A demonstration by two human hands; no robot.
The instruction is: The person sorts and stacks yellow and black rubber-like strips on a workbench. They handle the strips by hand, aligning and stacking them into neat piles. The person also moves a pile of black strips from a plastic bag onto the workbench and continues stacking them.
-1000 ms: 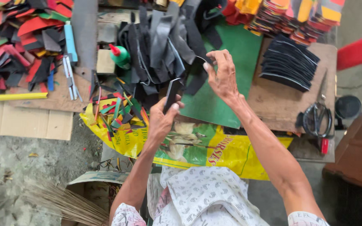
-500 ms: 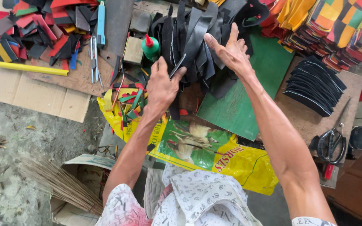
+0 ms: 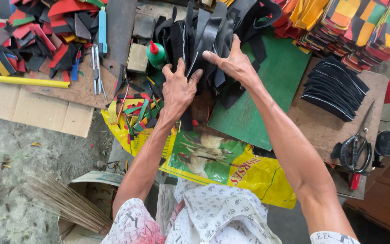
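Where the person sits: a patterned white garment (image 3: 213,217) fills the near edge, with a yellow and green printed sack (image 3: 222,162) spread just beyond it.
Near left: a bundle of broom straws (image 3: 64,203) rests beside a cardboard box (image 3: 86,180) on the dirt ground.
Left hand (image 3: 178,90): palm down, fingers spread and pressing on the near edge of the black strips (image 3: 204,40); whether it grips any cannot be told.
Right hand (image 3: 233,63): fingers curled into the same pile, thumb out, grasping some strips.
Black strips: heaped on the wooden work surface, partly over the green board (image 3: 267,95), directly under both hands.
Beside the pile: a green glue bottle (image 3: 155,54) with a red tip stands just left; coloured offcuts (image 3: 136,113) lie near the left wrist.
Right side: a fanned stack of black soles (image 3: 335,88), with black scissors (image 3: 355,149) nearer.
Far left: red and black scraps (image 3: 28,40), a yellow ruler (image 3: 25,81), a blue cutter (image 3: 102,31).
Far right: stacks of multicoloured pieces (image 3: 362,27).
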